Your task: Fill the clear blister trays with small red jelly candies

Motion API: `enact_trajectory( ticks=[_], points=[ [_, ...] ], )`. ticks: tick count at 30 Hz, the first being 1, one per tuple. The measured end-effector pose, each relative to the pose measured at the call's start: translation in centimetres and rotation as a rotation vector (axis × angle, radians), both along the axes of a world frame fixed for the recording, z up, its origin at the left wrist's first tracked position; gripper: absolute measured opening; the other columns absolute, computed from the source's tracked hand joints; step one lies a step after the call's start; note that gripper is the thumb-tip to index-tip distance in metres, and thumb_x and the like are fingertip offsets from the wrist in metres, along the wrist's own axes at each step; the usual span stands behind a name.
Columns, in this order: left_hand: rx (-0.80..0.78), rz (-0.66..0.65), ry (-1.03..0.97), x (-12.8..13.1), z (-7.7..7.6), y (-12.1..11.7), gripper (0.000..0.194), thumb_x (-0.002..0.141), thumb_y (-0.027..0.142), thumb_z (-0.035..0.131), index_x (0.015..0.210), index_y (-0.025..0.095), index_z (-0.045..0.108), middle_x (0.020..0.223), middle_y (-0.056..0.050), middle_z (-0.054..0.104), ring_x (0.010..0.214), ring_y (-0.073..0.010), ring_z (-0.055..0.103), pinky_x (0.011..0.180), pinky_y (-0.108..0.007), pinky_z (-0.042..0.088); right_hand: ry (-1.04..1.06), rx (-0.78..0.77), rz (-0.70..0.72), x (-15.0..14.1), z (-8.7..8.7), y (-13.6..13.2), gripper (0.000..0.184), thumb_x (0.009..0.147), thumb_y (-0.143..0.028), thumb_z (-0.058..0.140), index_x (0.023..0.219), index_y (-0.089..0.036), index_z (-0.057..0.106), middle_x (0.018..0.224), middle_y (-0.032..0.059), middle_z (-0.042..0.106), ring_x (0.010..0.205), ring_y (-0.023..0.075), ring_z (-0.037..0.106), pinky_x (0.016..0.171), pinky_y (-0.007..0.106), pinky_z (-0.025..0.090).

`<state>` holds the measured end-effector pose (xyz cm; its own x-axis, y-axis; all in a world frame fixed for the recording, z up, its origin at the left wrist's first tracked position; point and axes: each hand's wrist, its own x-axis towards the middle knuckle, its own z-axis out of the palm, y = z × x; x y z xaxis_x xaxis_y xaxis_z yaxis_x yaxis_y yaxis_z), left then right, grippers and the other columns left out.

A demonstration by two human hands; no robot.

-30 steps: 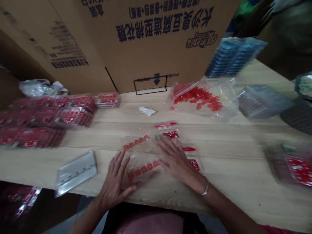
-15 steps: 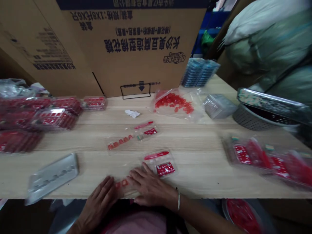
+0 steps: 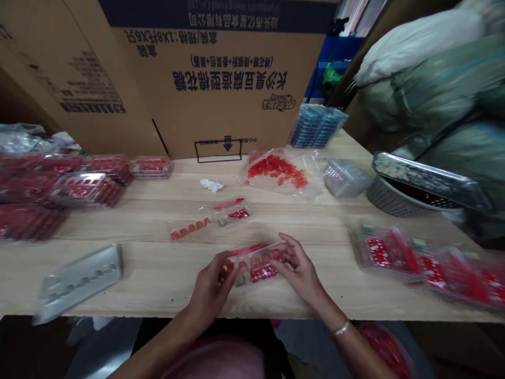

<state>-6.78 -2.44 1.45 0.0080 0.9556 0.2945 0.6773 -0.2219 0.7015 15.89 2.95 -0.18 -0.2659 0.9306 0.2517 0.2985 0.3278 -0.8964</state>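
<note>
Both hands hold one clear plastic packet (image 3: 256, 261) with red pieces and a red stick inside, just above the wooden table (image 3: 158, 268). My left hand (image 3: 213, 284) pinches its left end. Its right end sits in the curled fingers of my right hand (image 3: 298, 268), which wears a metal bangle at the wrist. A second clear packet (image 3: 209, 223) with a row of red pieces and a red stick lies flat a little farther back.
Stacks of red-filled packets (image 3: 59, 189) lie at left, more (image 3: 426, 260) at right. A grey tray (image 3: 79, 279) lies front left. A bag of red pieces (image 3: 278, 169), clear trays (image 3: 345, 178), a basket (image 3: 398, 197) and cardboard boxes (image 3: 221, 79) stand behind.
My hands pulled one packet back from the table's middle to the near edge, then lifted it between them. The view swung right and up, which brought the basket and sacks into sight.
</note>
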Motion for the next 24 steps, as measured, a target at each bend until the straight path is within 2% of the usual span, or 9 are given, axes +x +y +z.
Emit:
enact_trajectory(
  ticks=[4, 7, 9, 12, 15, 17, 20, 22, 24],
  points=[
    [-0.001, 0.027, 0.129, 1.1, -2.9, 4.2, 0.025, 0.081, 0.017, 0.057, 0.106, 0.017, 0.062, 0.101, -0.009, 0.066, 0.088, -0.0223, 0.063, 0.081, -0.04, 0.054, -0.262, 0.113, -0.076, 0.8, -3.3, 2.1, 0.046, 0.086, -0.033, 0.055, 0.129, -0.02, 0.047, 0.118, 0.0122, 0.058, 0.109, 0.0241, 0.056, 0.094, 0.042, 0.048],
    [0.003, -0.005, 0.136, 0.1, -4.4, 4.6, 0.029, 0.079, 0.014, 0.057, 0.107, 0.019, 0.063, 0.101, -0.008, 0.066, 0.094, -0.0235, 0.06, 0.085, -0.042, 0.052, -0.465, 0.19, -0.082, -0.4, -4.6, 2.4, 0.051, 0.089, -0.033, 0.049, 0.137, -0.016, 0.04, 0.129, 0.0164, 0.052, 0.119, 0.0279, 0.048, 0.099, 0.048, 0.042],
    [0.001, -0.03, 0.145, -0.7, -4.6, 4.0, 0.032, 0.08, 0.015, 0.057, 0.111, 0.02, 0.062, 0.103, -0.007, 0.066, 0.095, -0.023, 0.059, 0.084, -0.041, 0.052, -0.568, 0.214, -0.034, -1.5, -4.4, 2.0, 0.049, 0.091, -0.028, 0.044, 0.139, -0.017, 0.038, 0.132, 0.0159, 0.05, 0.122, 0.0277, 0.046, 0.099, 0.048, 0.042],
    [-0.003, -0.148, 0.201, -2.1, -4.2, 3.1, 0.038, 0.081, 0.015, 0.055, 0.119, 0.02, 0.058, 0.113, -0.009, 0.064, 0.103, -0.0231, 0.058, 0.089, -0.041, 0.05, -0.672, 0.226, 0.066, -3.0, -3.0, 0.9, 0.044, 0.089, -0.02, 0.044, 0.133, -0.019, 0.047, 0.129, 0.0146, 0.052, 0.119, 0.0277, 0.047, 0.099, 0.048, 0.041],
    [0.021, -0.195, 0.31, -4.8, -3.6, 3.2, 0.037, 0.081, 0.019, 0.056, 0.118, 0.02, 0.057, 0.122, -0.011, 0.061, 0.11, -0.0248, 0.056, 0.091, -0.043, 0.049, -0.72, 0.184, 0.155, -3.6, -1.7, 0.8, 0.038, 0.088, -0.024, 0.049, 0.125, -0.018, 0.054, 0.123, 0.0148, 0.055, 0.114, 0.0284, 0.05, 0.096, 0.047, 0.043],
    [0.069, -0.031, 0.411, -7.4, -3.5, 3.7, 0.035, 0.083, 0.025, 0.057, 0.117, 0.019, 0.058, 0.129, -0.014, 0.056, 0.117, -0.0289, 0.052, 0.093, -0.049, 0.047, -0.712, 0.2, 0.198, -3.8, -1.3, 2.2, 0.037, 0.088, -0.028, 0.05, 0.124, -0.019, 0.056, 0.125, 0.0146, 0.054, 0.117, 0.0286, 0.049, 0.097, 0.047, 0.043],
    [0.073, 0.187, 0.569, -11.5, -4.0, 4.1, 0.043, 0.085, 0.035, 0.056, 0.123, 0.016, 0.053, 0.131, -0.018, 0.054, 0.121, -0.0343, 0.049, 0.093, -0.055, 0.045, -0.72, 0.286, 0.231, -5.0, -1.3, 6.2, 0.042, 0.091, -0.028, 0.046, 0.132, -0.021, 0.049, 0.141, 0.0138, 0.043, 0.13, 0.0286, 0.038, 0.102, 0.05, 0.036],
    [0.041, 0.168, 0.635, -13.3, -4.5, 3.5, 0.05, 0.085, 0.037, 0.055, 0.129, 0.015, 0.048, 0.131, -0.018, 0.055, 0.121, -0.0335, 0.05, 0.093, -0.052, 0.047, -0.796, 0.278, 0.247, -6.6, -1.6, 8.9, 0.045, 0.091, -0.026, 0.045, 0.136, -0.021, 0.045, 0.146, 0.0134, 0.038, 0.133, 0.0296, 0.034, 0.103, 0.052, 0.033],
    [0.051, 0.107, 0.661, -14.3, -4.8, 2.0, 0.053, 0.085, 0.037, 0.055, 0.133, 0.016, 0.045, 0.131, -0.015, 0.056, 0.121, -0.0304, 0.051, 0.094, -0.047, 0.048, -0.887, 0.244, 0.235, -8.6, -1.7, 10.4, 0.046, 0.089, -0.025, 0.049, 0.135, -0.019, 0.047, 0.143, 0.0157, 0.041, 0.132, 0.0324, 0.035, 0.102, 0.055, 0.031]
  ],
)
